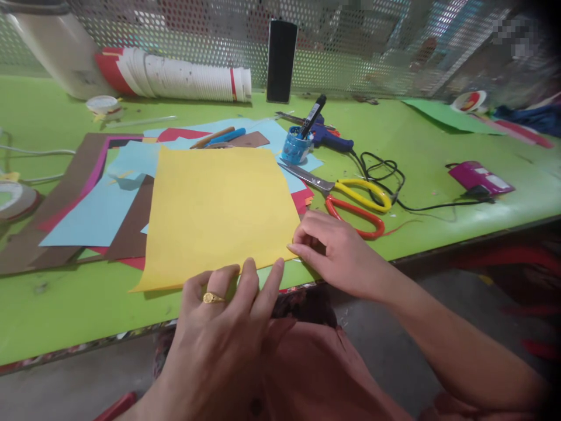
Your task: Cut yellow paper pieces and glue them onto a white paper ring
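A sheet of yellow paper (219,204) lies over other coloured papers near the table's front edge, its lower left corner slightly raised. My left hand (232,298), with a gold ring on one finger, rests along the paper's near edge, fingers spread. At the lower right corner my right hand (328,245) pinches the paper between thumb and fingers. Just beyond that hand lie scissors (328,186) with one yellow and one red handle. Their blades point toward a small blue pot (296,146) holding a black marker (313,116).
Behind the pot sits a blue glue gun (333,139), its black cord running right to a purple box (480,177). Stacked paper cups (184,76) lie along the back beside a large white container (56,52). A phone (281,61) stands against the mesh. Tape (15,199) lies at left.
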Available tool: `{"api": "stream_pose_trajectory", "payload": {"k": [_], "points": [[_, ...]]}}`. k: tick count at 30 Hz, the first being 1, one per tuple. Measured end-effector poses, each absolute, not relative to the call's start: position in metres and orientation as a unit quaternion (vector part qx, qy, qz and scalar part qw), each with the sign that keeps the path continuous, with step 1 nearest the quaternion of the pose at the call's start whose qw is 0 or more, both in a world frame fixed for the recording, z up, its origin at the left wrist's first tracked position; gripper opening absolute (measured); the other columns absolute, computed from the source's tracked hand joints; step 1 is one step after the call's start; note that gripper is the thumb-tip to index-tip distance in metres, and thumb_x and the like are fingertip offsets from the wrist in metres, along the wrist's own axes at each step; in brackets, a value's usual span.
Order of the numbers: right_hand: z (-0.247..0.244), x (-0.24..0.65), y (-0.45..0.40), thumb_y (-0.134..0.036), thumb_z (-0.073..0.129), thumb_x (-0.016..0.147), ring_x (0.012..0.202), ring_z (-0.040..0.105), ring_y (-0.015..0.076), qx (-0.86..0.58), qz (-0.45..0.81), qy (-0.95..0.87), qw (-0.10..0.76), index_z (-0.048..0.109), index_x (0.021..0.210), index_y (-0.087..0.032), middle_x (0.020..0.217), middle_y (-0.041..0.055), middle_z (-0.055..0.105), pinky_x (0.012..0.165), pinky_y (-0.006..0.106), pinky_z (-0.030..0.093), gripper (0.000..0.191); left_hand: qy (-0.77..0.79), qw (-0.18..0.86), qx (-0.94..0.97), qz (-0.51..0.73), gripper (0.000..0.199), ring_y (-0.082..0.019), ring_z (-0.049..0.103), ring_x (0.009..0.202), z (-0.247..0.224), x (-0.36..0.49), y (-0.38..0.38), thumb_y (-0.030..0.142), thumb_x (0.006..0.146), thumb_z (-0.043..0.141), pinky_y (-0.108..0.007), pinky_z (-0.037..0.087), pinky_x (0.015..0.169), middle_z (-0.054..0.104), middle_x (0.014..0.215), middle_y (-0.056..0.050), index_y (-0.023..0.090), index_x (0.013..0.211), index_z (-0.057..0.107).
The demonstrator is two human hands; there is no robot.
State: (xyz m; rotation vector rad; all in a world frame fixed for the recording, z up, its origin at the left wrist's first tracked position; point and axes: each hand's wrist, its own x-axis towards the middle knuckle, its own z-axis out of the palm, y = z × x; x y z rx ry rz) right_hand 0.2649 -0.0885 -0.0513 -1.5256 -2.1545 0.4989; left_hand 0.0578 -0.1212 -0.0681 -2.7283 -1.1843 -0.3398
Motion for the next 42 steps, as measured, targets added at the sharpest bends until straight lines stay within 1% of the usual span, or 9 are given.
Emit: {"api": "stream_pose_trajectory", "payload": {"k": [6, 13, 16, 20, 24, 27, 33, 37, 42], "points": [[-0.052, 0.264, -0.088, -0.01, 0.058, 0.086, 0.074, 0.046, 0.0146, -0.553, 0.174, -0.786, 0.213, 0.051, 0.073, -0.017, 0.075, -0.0003, 0.049, 0.066, 0.028, 0.036, 0.017, -0.394, 0.092, -0.908, -0.109, 0.051, -0.032, 0.054, 0.092, -0.068, 0.06, -0.121, 0.046, 0.088, 0.051, -0.047, 0.042, 0.073, 0.065, 0.114, -0.014, 0.019, 0.13, 0.058], [-0.054, 0.266, -0.09, -0.009, 0.056, 0.086, 0.076, 0.048, 0.0154, -0.547, 0.164, -0.785, 0.24, 0.053, 0.074, -0.017, 0.078, 0.0008, 0.05, 0.068, 0.029, 0.039, 0.015, -0.397, 0.105, -0.903, -0.123, 0.055, -0.033, 0.055, 0.092, -0.071, 0.061, -0.123, 0.047, 0.087, 0.054, -0.048, 0.041, 0.076, 0.066, 0.114, -0.016, 0.014, 0.13, 0.058], [-0.054, 0.265, -0.093, -0.008, 0.052, 0.089, 0.084, 0.05, 0.0188, -0.523, 0.134, -0.804, 0.248, 0.06, 0.084, -0.016, 0.084, 0.0052, 0.056, 0.075, 0.033, 0.041, 0.012, -0.395, 0.113, -0.904, -0.118, 0.055, -0.034, 0.055, 0.093, -0.071, 0.063, -0.123, 0.047, 0.086, 0.055, -0.049, 0.041, 0.076, 0.067, 0.114, -0.016, 0.014, 0.13, 0.058], [-0.056, 0.258, -0.104, -0.006, 0.046, 0.09, 0.092, 0.047, 0.0228, -0.447, 0.067, -0.865, 0.219, 0.065, 0.097, -0.013, 0.095, 0.01, 0.061, 0.087, 0.041, 0.04, 0.021, -0.393, 0.118, -0.905, -0.115, 0.054, -0.035, 0.055, 0.091, -0.072, 0.063, -0.123, 0.046, 0.085, 0.058, -0.048, 0.042, 0.074, 0.067, 0.11, -0.015, 0.015, 0.128, 0.06], [-0.06, 0.252, -0.119, -0.006, 0.042, 0.092, 0.097, 0.047, 0.0245, -0.448, 0.038, -0.873, 0.19, 0.064, 0.104, -0.01, 0.105, 0.0133, 0.062, 0.089, 0.043, 0.039, 0.025, -0.388, 0.116, -0.907, -0.119, 0.054, -0.034, 0.055, 0.091, -0.073, 0.063, -0.122, 0.047, 0.084, 0.059, -0.048, 0.042, 0.075, 0.066, 0.11, -0.015, 0.016, 0.128, 0.06], [-0.062, 0.251, -0.128, -0.012, 0.04, 0.095, 0.102, 0.047, 0.0271, -0.462, 0.02, -0.868, 0.18, 0.061, 0.112, -0.007, 0.113, 0.017, 0.06, 0.09, 0.045, 0.039, 0.028, -0.394, 0.107, -0.905, -0.122, 0.054, -0.034, 0.055, 0.091, -0.074, 0.062, -0.122, 0.046, 0.084, 0.059, -0.048, 0.042, 0.075, 0.066, 0.11, -0.015, 0.016, 0.129, 0.059], [-0.063, 0.249, -0.137, -0.015, 0.04, 0.095, 0.108, 0.045, 0.0299, -0.493, 0.014, -0.855, 0.16, 0.057, 0.123, -0.005, 0.118, 0.0177, 0.06, 0.093, 0.048, 0.039, 0.034, -0.391, 0.109, -0.904, -0.133, 0.062, -0.035, 0.054, 0.096, -0.072, 0.062, -0.124, 0.046, 0.085, 0.057, -0.048, 0.042, 0.08, 0.065, 0.116, -0.018, 0.004, 0.13, 0.055], [-0.062, 0.25, -0.14, -0.012, 0.043, 0.093, 0.112, 0.043, 0.0306, -0.512, 0.007, -0.846, 0.147, 0.055, 0.126, -0.005, 0.12, 0.0171, 0.06, 0.096, 0.049, 0.038, 0.036, -0.401, 0.114, -0.899, -0.135, 0.063, -0.034, 0.054, 0.093, -0.071, 0.063, -0.125, 0.046, 0.083, 0.06, -0.047, 0.042, 0.078, 0.067, 0.114, -0.016, 0.002, 0.129, 0.056], [-0.061, 0.257, -0.144, -0.008, 0.04, 0.093, 0.106, 0.046, 0.0292, -0.541, 0.015, -0.828, 0.146, 0.057, 0.123, -0.005, 0.117, 0.0166, 0.06, 0.093, 0.048, 0.04, 0.035, -0.384, 0.143, -0.899, -0.154, 0.058, -0.034, 0.055, 0.089, -0.073, 0.062, -0.123, 0.043, 0.085, 0.059, -0.046, 0.041, 0.074, 0.069, 0.107, -0.017, 0.0, 0.123, 0.06]]}}
